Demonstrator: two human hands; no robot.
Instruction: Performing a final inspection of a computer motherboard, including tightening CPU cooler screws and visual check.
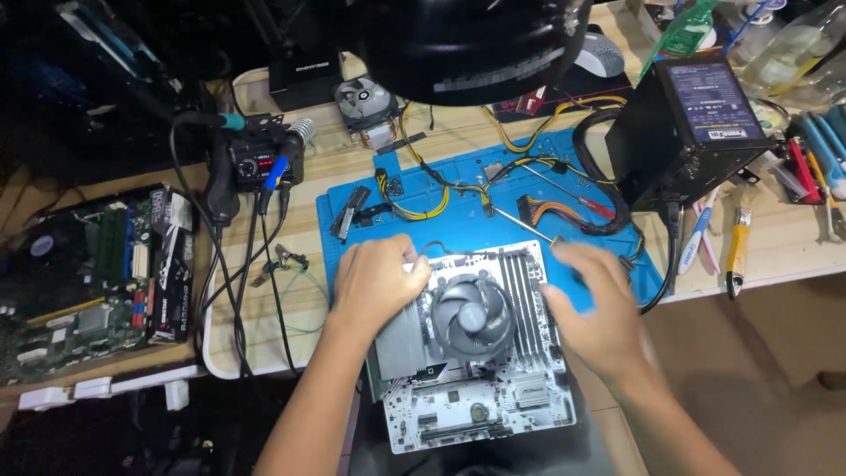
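Closest to you lies a white computer board [480, 407], flat, with its near end sticking out past the edge of the table [264, 335]. A round gray fan [473, 317] sits on top of the board, in the middle.

Your left hand [377, 282] rests on the far left corner of the board, just beside the fan. Its fingers are curled down, and you cannot tell if they grip anything. Your right hand [592, 304] is on the right side of the board, touching its edge. It looks blurry, with the fingers bent and close together, and you cannot tell what they pinch.

The far part of the board rests on a blue mat [352, 207]. On the mat, past your hands, lie yellow and black wires [421, 204] and a screwdriver with a red handle [596, 207].

To the right, a black power box [683, 132] stands at the far right corner of the mat. To the left, a small black soldering station [256, 163] sits on the table, and a green computer board [92, 282] lies well apart at the left edge. Far back, another fan [366, 99] sits near a dark round lamp head [476, 44].
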